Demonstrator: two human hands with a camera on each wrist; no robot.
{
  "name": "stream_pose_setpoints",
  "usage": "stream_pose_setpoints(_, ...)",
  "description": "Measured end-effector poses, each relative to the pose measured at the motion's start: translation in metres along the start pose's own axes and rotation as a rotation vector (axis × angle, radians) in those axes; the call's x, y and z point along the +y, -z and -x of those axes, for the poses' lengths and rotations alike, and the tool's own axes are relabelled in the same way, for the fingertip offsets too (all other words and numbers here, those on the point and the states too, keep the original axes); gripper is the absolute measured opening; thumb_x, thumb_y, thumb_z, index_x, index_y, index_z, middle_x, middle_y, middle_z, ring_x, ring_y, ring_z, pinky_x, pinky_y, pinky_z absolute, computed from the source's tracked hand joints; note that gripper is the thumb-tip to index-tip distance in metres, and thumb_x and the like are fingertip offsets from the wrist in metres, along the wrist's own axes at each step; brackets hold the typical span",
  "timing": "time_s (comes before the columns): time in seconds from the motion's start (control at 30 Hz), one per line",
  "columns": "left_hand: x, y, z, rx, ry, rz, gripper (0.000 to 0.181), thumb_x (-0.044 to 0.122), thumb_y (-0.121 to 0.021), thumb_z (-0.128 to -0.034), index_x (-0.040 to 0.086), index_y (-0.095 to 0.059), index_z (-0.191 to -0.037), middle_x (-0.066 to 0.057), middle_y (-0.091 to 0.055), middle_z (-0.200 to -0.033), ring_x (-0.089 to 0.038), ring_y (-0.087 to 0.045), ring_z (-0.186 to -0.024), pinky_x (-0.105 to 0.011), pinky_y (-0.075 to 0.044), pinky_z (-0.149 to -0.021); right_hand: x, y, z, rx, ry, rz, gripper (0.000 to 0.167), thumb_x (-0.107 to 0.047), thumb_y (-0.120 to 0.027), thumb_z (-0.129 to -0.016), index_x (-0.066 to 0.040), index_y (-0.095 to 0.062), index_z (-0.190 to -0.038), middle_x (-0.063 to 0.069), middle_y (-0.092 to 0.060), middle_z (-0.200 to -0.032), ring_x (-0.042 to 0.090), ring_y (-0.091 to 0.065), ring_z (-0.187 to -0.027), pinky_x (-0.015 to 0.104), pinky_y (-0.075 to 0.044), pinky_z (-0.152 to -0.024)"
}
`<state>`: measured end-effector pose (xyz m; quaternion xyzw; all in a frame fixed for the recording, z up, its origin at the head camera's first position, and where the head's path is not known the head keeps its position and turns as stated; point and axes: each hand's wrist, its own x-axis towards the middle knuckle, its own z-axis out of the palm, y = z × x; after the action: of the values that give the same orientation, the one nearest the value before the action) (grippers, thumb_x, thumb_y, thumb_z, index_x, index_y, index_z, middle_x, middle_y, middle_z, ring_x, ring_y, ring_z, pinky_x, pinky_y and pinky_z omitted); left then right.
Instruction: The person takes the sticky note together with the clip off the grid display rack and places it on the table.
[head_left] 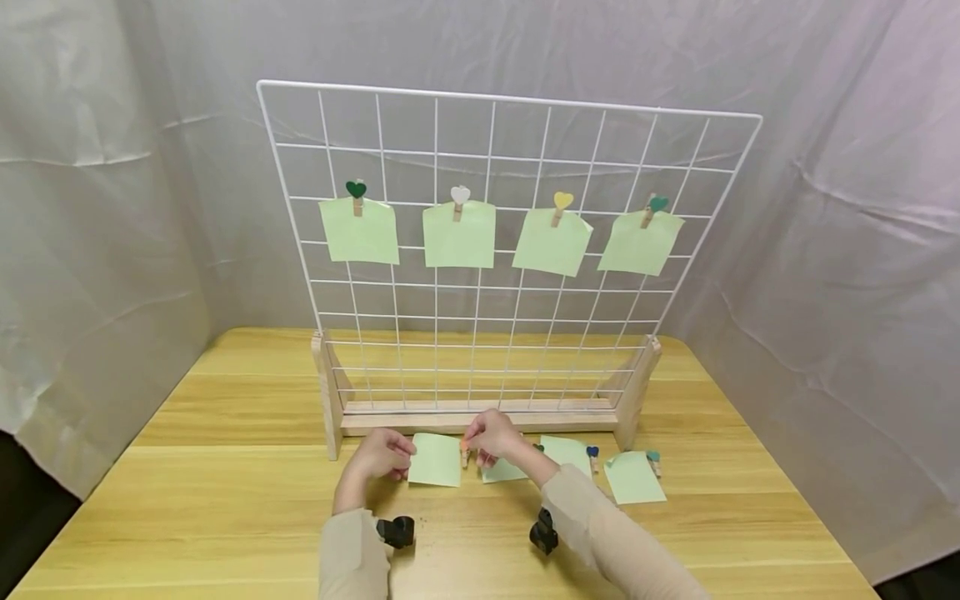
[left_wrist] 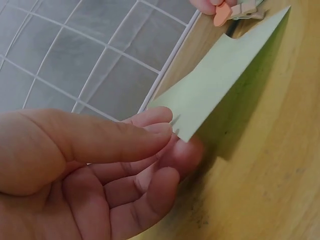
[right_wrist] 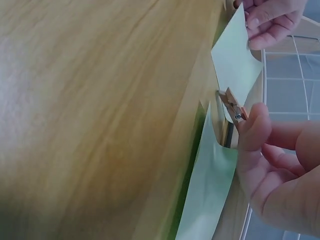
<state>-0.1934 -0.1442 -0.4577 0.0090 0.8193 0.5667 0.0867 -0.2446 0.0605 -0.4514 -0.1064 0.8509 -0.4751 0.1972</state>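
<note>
Left hand point(head_left: 386, 454) is pinching the edge of a green paper point(head_left: 435, 461) between thumb and fingers; right hand point(head_left: 497, 438) is pinching an orange clip point(head_left: 464, 457) just beside it, contact not determinable. Three loose papers point(head_left: 634, 478) are lying rightward on the table point(head_left: 225, 500). Behind, four clipped papers point(head_left: 459, 237) are hanging on the wire grid point(head_left: 436, 154), apparently done; four are seemingly remaining.

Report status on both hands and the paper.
Left hand pinches green paper by its edge. Right hand holds orange clip beside it. Nothing visible between paper and clip.
</note>
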Motion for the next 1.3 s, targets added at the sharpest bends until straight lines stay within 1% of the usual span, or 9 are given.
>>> stream_pose_setpoints(0.17, 0.0, -0.002, -0.001, 0.013, 0.017, -0.027, 0.011, -0.015, -0.053, -0.0742, -0.013, -0.059, -0.083, -0.011, -0.057, -0.063, -0.017, -0.054, -0.053, -0.029, -0.048, -0.051, 0.0, -0.003, 0.0, 0.038, 0.031, 0.057, 0.006, 0.005, -0.06, -0.08, 0.005, -0.056, -0.075, 0.012, -0.06, -0.067, 0.01, -0.048, -0.035, 0.024, -0.046, -0.038)
stream_pose_setpoints(0.43, 0.001, -0.002, -0.001, 0.038, 0.045, -0.064, 0.008, -0.011, -0.055, -0.0766, -0.01, -0.061, -0.082, -0.009, -0.057, -0.061, -0.017, -0.054, -0.052, -0.028, -0.047, -0.049, 0.0, -0.005, -0.001, 0.053, 0.056, 0.124, 0.006, 0.007, -0.059, -0.079, 0.005, -0.056, -0.075, 0.012, -0.059, -0.065, 0.011, -0.049, -0.033, 0.027, -0.047, -0.038)
stream_pose_setpoints(0.57, 0.003, -0.002, 0.001, 0.041, 0.065, -0.076, 0.007, -0.009, -0.057, -0.0783, -0.009, -0.061, -0.084, -0.009, -0.058, -0.066, -0.018, -0.056, -0.055, -0.029, -0.048, -0.051, 0.001, -0.004, -0.001, 0.055, 0.072, 0.131, 0.005, 0.007, -0.059, -0.079, 0.004, -0.057, -0.076, 0.013, -0.059, -0.064, 0.013, -0.051, -0.034, 0.028, -0.047, -0.038)
stream_pose_setpoints(0.7, 0.004, 0.0, 0.004, 0.048, 0.075, -0.09, 0.007, -0.007, -0.057, -0.079, -0.008, -0.06, -0.085, -0.009, -0.058, -0.069, -0.019, -0.057, -0.058, -0.03, -0.048, -0.053, 0.0, -0.003, 0.0, 0.049, 0.064, 0.119, 0.005, 0.006, -0.059, -0.08, 0.004, -0.057, -0.076, 0.013, -0.059, -0.065, 0.014, -0.052, -0.035, 0.028, -0.047, -0.038)
stream_pose_setpoints(0.8, 0.005, 0.002, 0.006, 0.05, 0.074, -0.094, 0.006, -0.006, -0.057, -0.0797, -0.008, -0.06, -0.085, -0.009, -0.058, -0.07, -0.019, -0.057, -0.058, -0.03, -0.048, -0.053, -0.002, -0.002, 0.001, 0.042, 0.054, 0.098, 0.006, 0.005, -0.058, -0.081, 0.004, -0.057, -0.075, 0.013, -0.059, -0.066, 0.014, -0.051, -0.035, 0.028, -0.047, -0.038)
stream_pose_setpoints(0.9, 0.005, 0.003, 0.006, 0.053, 0.06, -0.092, 0.007, -0.005, -0.057, -0.0802, -0.008, -0.06, -0.085, -0.009, -0.058, -0.07, -0.019, -0.057, -0.058, -0.031, -0.048, -0.052, -0.003, -0.001, 0.002, 0.033, 0.054, 0.069, 0.005, 0.005, -0.057, -0.081, 0.004, -0.058, -0.076, 0.014, -0.059, -0.067, 0.014, -0.051, -0.035, 0.028, -0.048, -0.039)
stream_pose_setpoints(1.07, 0.007, 0.006, 0.006, 0.067, 0.019, -0.098, 0.009, -0.002, -0.057, -0.081, -0.009, -0.061, -0.086, -0.01, -0.059, -0.069, -0.021, -0.057, -0.056, -0.033, -0.049, -0.05, -0.006, 0.003, 0.002, 0.024, 0.095, 0.046, 0.004, 0.003, -0.057, -0.082, 0.005, -0.059, -0.079, 0.016, -0.059, -0.065, 0.013, -0.05, -0.035, 0.029, -0.048, -0.039)
stream_pose_setpoints(1.17, 0.008, 0.009, 0.005, 0.079, 0.011, -0.092, 0.009, -0.001, -0.056, -0.082, -0.008, -0.061, -0.085, -0.01, -0.059, -0.069, -0.02, -0.056, -0.057, -0.034, -0.049, -0.051, -0.01, 0.005, 0.002, 0.018, 0.125, 0.039, 0.005, 0.0, -0.057, -0.082, 0.005, -0.059, -0.08, 0.018, -0.059, -0.064, 0.012, -0.05, -0.035, 0.029, -0.048, -0.04)
stream_pose_setpoints(1.3, 0.011, 0.013, 0.004, 0.102, 0.004, -0.078, 0.012, 0.0, -0.055, -0.0833, -0.009, -0.06, -0.089, -0.01, -0.059, -0.072, -0.021, -0.057, -0.059, -0.034, -0.049, -0.053, -0.015, 0.007, 0.001, 0.021, 0.154, 0.021, 0.006, -0.001, -0.058, -0.082, 0.004, -0.06, -0.079, 0.022, -0.058, -0.064, 0.011, -0.05, -0.035, 0.029, -0.048, -0.04)
